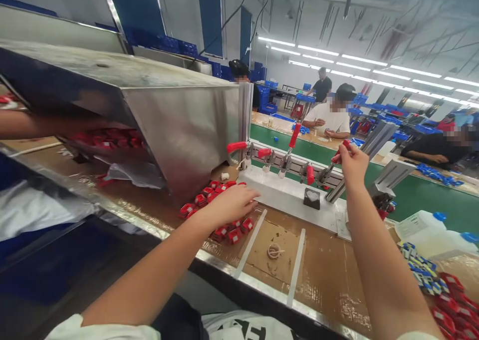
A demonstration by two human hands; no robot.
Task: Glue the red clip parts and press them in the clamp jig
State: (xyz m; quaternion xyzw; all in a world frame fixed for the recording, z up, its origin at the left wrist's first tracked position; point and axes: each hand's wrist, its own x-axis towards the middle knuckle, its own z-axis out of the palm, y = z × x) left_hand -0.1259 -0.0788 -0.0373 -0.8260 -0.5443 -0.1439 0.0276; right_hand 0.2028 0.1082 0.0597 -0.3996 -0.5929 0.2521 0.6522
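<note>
Red parts [220,210] are spilled in a loose heap on the brown bench [329,275] at the mouth of the steel hopper [179,125], and more of them can be seen lying up inside its chute. Over that heap the left hand [230,203] is laid palm down, fingers loosely curled and spread across the pile; whether a piece is actually pinched underneath cannot be told. Further along, a white fixture block [288,195] is seen with a row of red-handled toggle clamps [288,153] behind it (one handle upright, others lying flat). The right hand [352,163] is closed around the red handle of the rightmost clamp lever [335,168], which is tilted back. Judged from this, a single part is best picked cleanly from the edge of the heap, with the lever kept fully back until the part is seated square in the block. At far right, white bottles with blue caps [430,230] and another batch of red pieces [454,305] are set; other people are seated beyond the green conveyor [430,200].
</note>
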